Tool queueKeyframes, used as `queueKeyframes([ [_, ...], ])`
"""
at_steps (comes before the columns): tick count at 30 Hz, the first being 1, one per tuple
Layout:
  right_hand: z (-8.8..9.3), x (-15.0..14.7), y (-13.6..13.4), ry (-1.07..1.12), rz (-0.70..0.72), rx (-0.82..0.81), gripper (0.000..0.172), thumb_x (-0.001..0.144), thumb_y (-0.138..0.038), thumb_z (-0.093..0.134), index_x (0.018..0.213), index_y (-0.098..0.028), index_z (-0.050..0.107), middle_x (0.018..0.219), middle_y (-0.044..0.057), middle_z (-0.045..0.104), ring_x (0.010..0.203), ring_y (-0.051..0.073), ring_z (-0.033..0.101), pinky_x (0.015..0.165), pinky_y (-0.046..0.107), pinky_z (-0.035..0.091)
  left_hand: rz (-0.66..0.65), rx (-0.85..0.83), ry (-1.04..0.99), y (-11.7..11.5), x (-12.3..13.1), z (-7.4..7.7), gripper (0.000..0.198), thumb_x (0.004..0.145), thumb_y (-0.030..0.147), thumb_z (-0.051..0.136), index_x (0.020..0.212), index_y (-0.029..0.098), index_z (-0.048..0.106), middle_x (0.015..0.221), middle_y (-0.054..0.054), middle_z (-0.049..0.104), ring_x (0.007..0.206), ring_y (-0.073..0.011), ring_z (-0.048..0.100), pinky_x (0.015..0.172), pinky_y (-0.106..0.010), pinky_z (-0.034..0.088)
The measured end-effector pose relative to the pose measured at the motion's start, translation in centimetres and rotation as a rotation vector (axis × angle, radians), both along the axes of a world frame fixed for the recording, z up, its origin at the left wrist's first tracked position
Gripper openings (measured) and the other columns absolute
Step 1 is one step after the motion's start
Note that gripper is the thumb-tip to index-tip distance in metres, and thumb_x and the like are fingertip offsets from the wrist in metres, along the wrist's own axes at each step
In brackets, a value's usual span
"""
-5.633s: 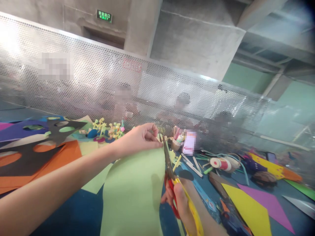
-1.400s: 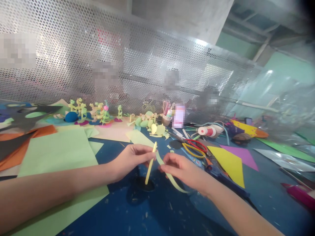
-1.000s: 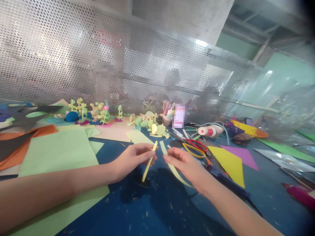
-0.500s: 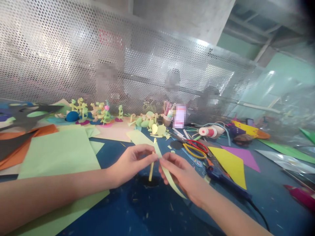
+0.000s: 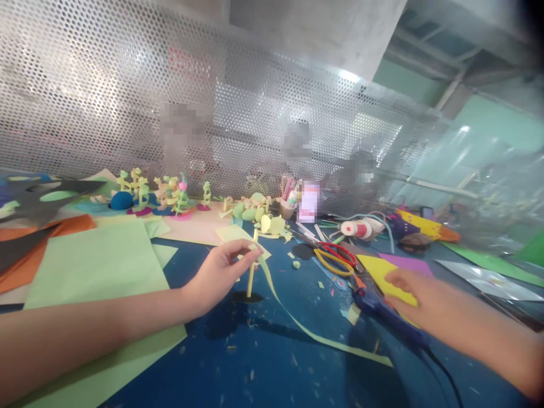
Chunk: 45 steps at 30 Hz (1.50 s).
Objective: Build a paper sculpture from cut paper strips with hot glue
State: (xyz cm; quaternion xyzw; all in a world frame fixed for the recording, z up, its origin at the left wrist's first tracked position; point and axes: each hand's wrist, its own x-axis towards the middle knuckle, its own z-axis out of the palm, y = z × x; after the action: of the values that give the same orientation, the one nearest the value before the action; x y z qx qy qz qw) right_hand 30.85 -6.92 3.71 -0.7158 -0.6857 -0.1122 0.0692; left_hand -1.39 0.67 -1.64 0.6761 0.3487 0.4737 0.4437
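My left hand (image 5: 227,269) is closed in a pinch on a long pale green paper strip (image 5: 297,323), close to the top of a thin yellow stick (image 5: 250,277). The stick stands upright on a small black disc (image 5: 247,297). From my fingers the strip curves down to the right, its free end lying on the table. My right hand (image 5: 410,292) is open, thumb and fingers apart and a little blurred, just above a dark blue glue gun (image 5: 391,318) with a black cord. Yellow paper (image 5: 374,269) shows behind these fingers.
Scissors with red and yellow handles (image 5: 335,258) lie beyond the glue gun. Pale green paper sheets (image 5: 102,266) lie under my left forearm. Small paper figures (image 5: 172,192), a blue ball (image 5: 122,200) and a white bottle (image 5: 357,228) line the back, before a perforated metal screen (image 5: 255,113).
My right hand has let go of the paper strip and moved right, over the glue gun. The strip now hangs loose down to the table. My left hand keeps its pinch.
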Motion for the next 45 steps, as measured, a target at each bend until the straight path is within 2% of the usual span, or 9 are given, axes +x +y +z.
queueKeyframes([
  [4, -3.4, 2.6, -0.8, -0.115, -0.011, -0.234, 0.046, 0.071, -0.026, 0.049, 0.112, -0.008, 0.059, 0.112, 0.017, 0.062, 0.102, 0.030, 0.059, 0.086, 0.037, 0.047, -0.035, 0.016, 0.073, -0.2, 0.1, -0.1, 0.020, 0.084, 0.036, 0.050, 0.088, 0.021, 0.063, 0.086, 0.001, 0.064, 0.078, -0.0115, 0.056, 0.073, -0.021, 0.043],
  [8, -5.0, 1.7, -0.1, -0.134, 0.000, -0.264, 0.043, 0.069, -0.019, 0.046, 0.108, -0.006, 0.060, 0.109, 0.018, 0.063, 0.100, 0.030, 0.059, 0.087, 0.039, 0.045, -0.045, 0.024, 0.121, -0.4, 0.1, -0.1, 0.021, 0.084, 0.035, 0.049, 0.092, 0.022, 0.064, 0.090, 0.001, 0.065, 0.081, -0.0122, 0.057, 0.074, -0.022, 0.043],
  [14, -4.1, 1.1, 0.3, -0.128, -0.112, -0.221, 0.022, 0.066, -0.017, 0.051, 0.082, -0.010, 0.063, 0.084, 0.017, 0.067, 0.081, 0.031, 0.064, 0.073, 0.040, 0.049, -0.034, -0.003, 0.107, -0.2, -0.1, -0.3, 0.024, 0.082, 0.038, 0.052, 0.094, 0.024, 0.066, 0.097, 0.000, 0.067, 0.087, -0.0139, 0.059, 0.080, -0.024, 0.045],
  [18, -2.1, 0.5, -0.5, -0.079, -0.151, 0.104, 0.029, 0.073, -0.030, 0.049, 0.092, -0.010, 0.057, 0.085, 0.018, 0.065, 0.076, 0.033, 0.064, 0.062, 0.040, 0.050, -0.037, -0.014, 0.077, 0.2, -0.1, -0.8, 0.023, 0.080, 0.039, 0.054, 0.091, 0.024, 0.068, 0.098, 0.000, 0.068, 0.090, -0.0157, 0.059, 0.082, -0.026, 0.045],
  [21, -0.9, -2.5, -1.4, 0.075, -0.061, 0.341, 0.036, 0.079, -0.046, 0.043, 0.095, -0.016, 0.056, 0.087, 0.014, 0.066, 0.073, 0.030, 0.065, 0.056, 0.037, 0.051, -0.029, -0.028, 0.063, 0.4, 0.0, -1.2, 0.022, 0.078, 0.040, 0.056, 0.089, 0.026, 0.069, 0.097, 0.001, 0.068, 0.091, -0.0156, 0.059, 0.083, -0.025, 0.044],
  [26, -0.9, -10.0, -2.9, 0.295, 0.367, 0.258, 0.029, 0.085, -0.042, 0.040, 0.092, -0.023, 0.061, 0.087, 0.005, 0.070, 0.077, 0.020, 0.067, 0.067, 0.028, 0.055, -0.024, -0.040, 0.058, 0.6, -0.1, -1.2, 0.023, 0.077, 0.041, 0.057, 0.087, 0.024, 0.069, 0.092, 0.000, 0.069, 0.086, -0.0156, 0.059, 0.079, -0.025, 0.044],
  [29, -1.3, -12.8, -3.2, 0.271, 0.496, 0.266, 0.026, 0.085, -0.038, 0.042, 0.090, -0.022, 0.062, 0.091, 0.005, 0.069, 0.086, 0.021, 0.066, 0.072, 0.029, 0.054, -0.032, -0.024, 0.078, 0.6, -0.1, -1.0, 0.024, 0.078, 0.042, 0.056, 0.085, 0.022, 0.067, 0.086, -0.001, 0.068, 0.082, -0.0154, 0.058, 0.076, -0.025, 0.043],
  [38, -1.4, -14.2, -2.5, 0.203, 0.570, 0.239, 0.029, 0.087, -0.031, 0.036, 0.071, -0.023, 0.058, 0.074, 0.003, 0.064, 0.074, 0.018, 0.064, 0.063, 0.025, 0.053, -0.076, -0.047, 0.152, 0.7, -0.1, -1.4, 0.029, 0.078, 0.045, 0.051, 0.078, 0.017, 0.061, 0.075, -0.001, 0.061, 0.066, -0.0134, 0.054, 0.064, -0.024, 0.044],
  [45, -1.8, -14.7, -2.3, 0.246, 0.559, 0.234, 0.022, 0.087, -0.029, 0.037, 0.072, -0.023, 0.052, 0.071, 0.003, 0.060, 0.069, 0.017, 0.062, 0.061, 0.025, 0.052, -0.070, -0.030, 0.185, 0.4, -0.2, -1.3, 0.025, 0.079, 0.040, 0.051, 0.076, 0.017, 0.060, 0.073, 0.000, 0.058, 0.061, -0.0113, 0.050, 0.060, -0.023, 0.042],
])
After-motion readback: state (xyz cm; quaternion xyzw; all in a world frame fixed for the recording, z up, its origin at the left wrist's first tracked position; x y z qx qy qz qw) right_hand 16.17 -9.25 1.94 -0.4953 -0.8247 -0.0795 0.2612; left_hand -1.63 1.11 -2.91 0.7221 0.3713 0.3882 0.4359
